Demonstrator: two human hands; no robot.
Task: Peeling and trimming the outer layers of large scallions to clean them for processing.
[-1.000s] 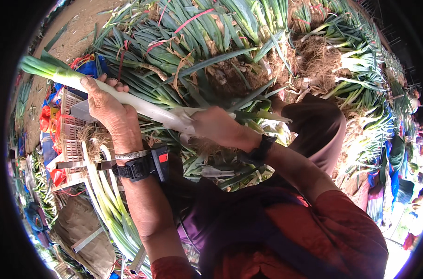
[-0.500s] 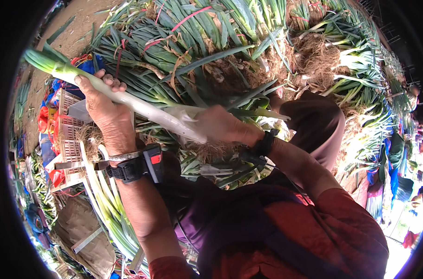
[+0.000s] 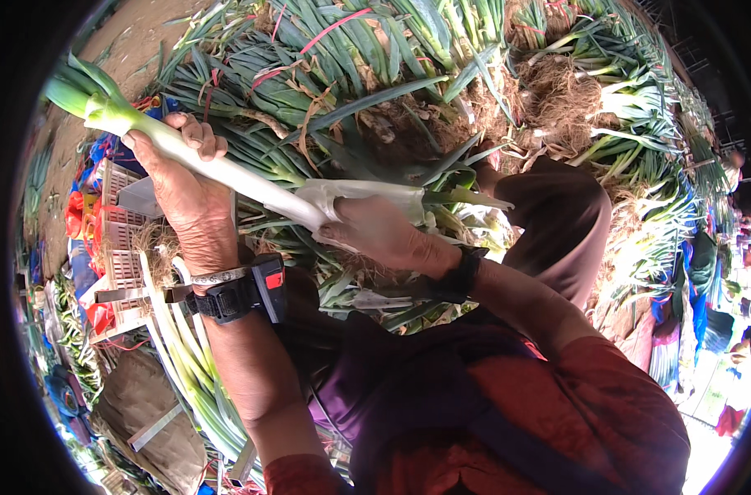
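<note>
A long green onion (image 3: pixel 239 180) with a thick white shaft slants across in front of me, its green leaves at the upper left. My left hand (image 3: pixel 177 181) is closed around the shaft just below the leaves. At the lower right, my right hand (image 3: pixel 384 235) is closed on the white end, its fingers blurred and partly hidden. A loose, pale outer layer (image 3: pixel 384 194) stands away from the shaft there and stretches right above that hand. Whether roots remain on the held end is hidden.
Tied bundles of green onions (image 3: pixel 334 91) are heaped ahead, with matted roots (image 3: pixel 561 99) to the right. Several peeled green onions (image 3: pixel 181 355) lie beside my left forearm, near a pale plastic crate (image 3: pixel 120 256). My knee (image 3: pixel 561 223) rises at the right.
My right hand has shifted slightly left, and the loose outer layer now stands out above it to the right. The leafy end has moved slightly; my left hand keeps its hold.
</note>
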